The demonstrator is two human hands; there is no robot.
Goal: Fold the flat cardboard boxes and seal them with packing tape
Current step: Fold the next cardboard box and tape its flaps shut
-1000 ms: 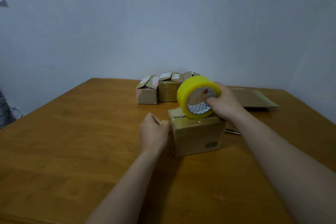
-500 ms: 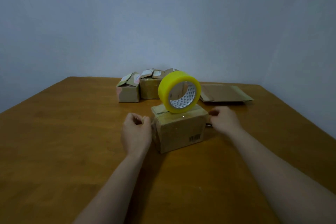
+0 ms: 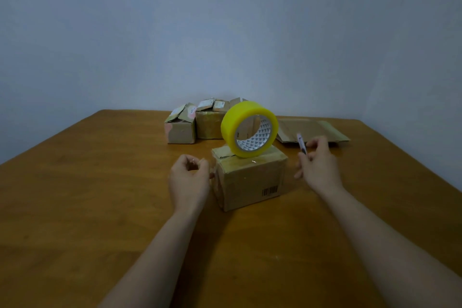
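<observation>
Standing on edge atop the box (image 3: pixel 250 177) mid-table, the tape roll (image 3: pixel 249 129) lies between both hands: left hand (image 3: pixel 189 177) curled, pinching something at the box's left side, right hand (image 3: pixel 317 165) gripping a pen-like cutter (image 3: pixel 301 144), nearer the roll.

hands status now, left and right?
Left hand: closed, pinching the tape end by the box.
Right hand: closed on a pen-like tool.

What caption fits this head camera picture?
Yellow tape roll stands on box; left hand beside it, right hand holds a small cutter.
</observation>
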